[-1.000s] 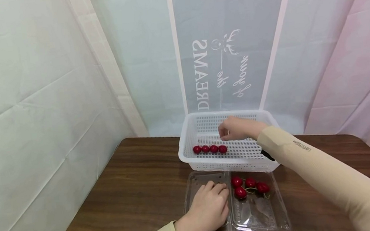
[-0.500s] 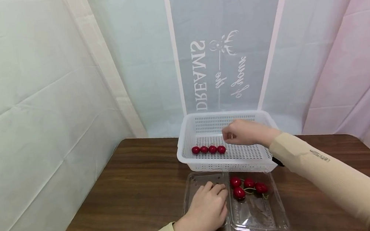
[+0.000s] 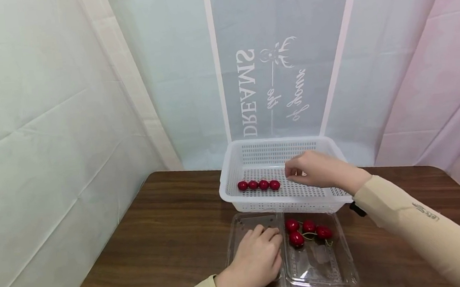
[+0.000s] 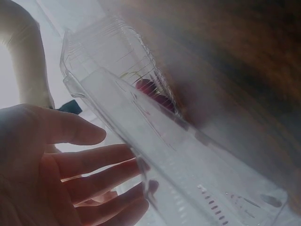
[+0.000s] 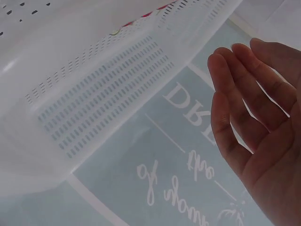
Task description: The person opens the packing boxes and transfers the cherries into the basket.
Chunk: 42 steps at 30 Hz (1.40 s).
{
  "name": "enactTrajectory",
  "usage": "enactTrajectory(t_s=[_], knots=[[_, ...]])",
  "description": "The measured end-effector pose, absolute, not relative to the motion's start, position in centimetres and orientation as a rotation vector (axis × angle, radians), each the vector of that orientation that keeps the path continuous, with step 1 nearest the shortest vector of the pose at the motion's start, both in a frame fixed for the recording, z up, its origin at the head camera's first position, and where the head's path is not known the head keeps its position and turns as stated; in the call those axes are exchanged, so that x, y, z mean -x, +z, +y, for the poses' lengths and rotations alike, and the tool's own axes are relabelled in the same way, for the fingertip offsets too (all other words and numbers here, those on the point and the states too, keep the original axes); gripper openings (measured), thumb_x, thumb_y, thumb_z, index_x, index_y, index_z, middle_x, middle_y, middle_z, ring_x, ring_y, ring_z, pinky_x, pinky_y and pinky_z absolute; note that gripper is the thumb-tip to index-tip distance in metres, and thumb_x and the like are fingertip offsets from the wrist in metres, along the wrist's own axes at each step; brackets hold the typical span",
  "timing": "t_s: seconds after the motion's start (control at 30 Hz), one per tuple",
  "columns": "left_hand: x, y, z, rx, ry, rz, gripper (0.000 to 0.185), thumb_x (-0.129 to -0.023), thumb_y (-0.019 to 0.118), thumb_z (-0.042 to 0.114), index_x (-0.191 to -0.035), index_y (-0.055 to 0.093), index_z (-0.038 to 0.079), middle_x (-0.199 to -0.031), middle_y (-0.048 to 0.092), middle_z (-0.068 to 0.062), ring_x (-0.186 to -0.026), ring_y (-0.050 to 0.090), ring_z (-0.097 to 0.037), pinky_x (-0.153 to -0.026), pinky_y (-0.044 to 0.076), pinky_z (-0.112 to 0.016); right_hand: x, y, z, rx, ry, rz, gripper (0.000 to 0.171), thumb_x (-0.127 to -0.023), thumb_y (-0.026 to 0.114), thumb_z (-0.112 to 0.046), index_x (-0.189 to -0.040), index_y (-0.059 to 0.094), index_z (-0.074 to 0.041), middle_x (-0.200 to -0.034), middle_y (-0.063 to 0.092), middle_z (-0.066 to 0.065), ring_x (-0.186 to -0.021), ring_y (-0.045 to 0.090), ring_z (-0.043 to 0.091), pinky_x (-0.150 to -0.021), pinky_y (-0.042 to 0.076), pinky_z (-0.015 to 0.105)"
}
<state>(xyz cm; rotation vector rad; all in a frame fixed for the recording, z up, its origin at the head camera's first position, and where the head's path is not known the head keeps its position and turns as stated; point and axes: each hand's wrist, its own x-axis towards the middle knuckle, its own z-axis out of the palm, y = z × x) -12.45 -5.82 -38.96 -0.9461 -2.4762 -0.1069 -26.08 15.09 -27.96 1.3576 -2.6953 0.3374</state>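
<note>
The right hand (image 3: 320, 171) has shifted rightward and slightly nearer the person over the past second, drawing away from the row of four red cherries (image 3: 263, 185) in the white perforated basket (image 3: 277, 203). It now hovers over the basket's right half, fingers bent loosely and apart from the thumb, with nothing in hold. The cherry row has kept its place along the basket's near left side. The left hand (image 3: 257, 256) stays over the left half of the clear plastic clamshell container (image 3: 314, 264), its fingers loosely extended, fingertips at the plastic and gripping nothing. In the clamshell's right half, the four stemmed cherries (image 3: 296, 239) lie clustered as before.
</note>
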Motion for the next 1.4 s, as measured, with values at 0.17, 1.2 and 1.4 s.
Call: enactTrajectory(t_s=[0.17,1.2,1.4], knots=[[12.4,-38.7,-5.8,0.949,-0.113,-2.48,0.019,-0.077,0.066,0.021,-0.094,0.07,0.013,-0.104,0.068,0.001,-0.087,0.057,-0.016,-0.063,0.043,-0.024,25.1,-28.1,15.6,-1.367,0.32,-2.64,0.013,-0.082,0.069,-0.01,-0.078,0.065,-0.021,-0.076,0.066,-0.011,-0.065,0.054,-0.003,-0.06,0.049,0.021],[12.5,-38.8,-5.9,0.943,-0.111,-2.474,0.018,-0.078,0.065,0.022,-0.094,0.069,0.014,-0.106,0.068,0.001,-0.087,0.057,-0.016,-0.062,0.042,-0.024,20.1,-30.2,18.4,-1.369,0.37,-2.523,0.012,-0.08,0.071,-0.011,-0.082,0.065,-0.021,-0.077,0.06,-0.017,-0.067,0.049,-0.005,-0.058,0.044,0.018],[12.4,-38.9,-5.8,0.946,-0.124,-2.477,0.018,-0.078,0.065,0.021,-0.094,0.07,0.014,-0.106,0.068,0.0,-0.087,0.058,-0.016,-0.062,0.042,-0.024,19.5,-30.9,18.6,-1.378,0.386,-2.508,0.014,-0.079,0.072,-0.01,-0.08,0.063,-0.021,-0.075,0.058,-0.018,-0.065,0.048,-0.005,-0.057,0.042,0.016]])
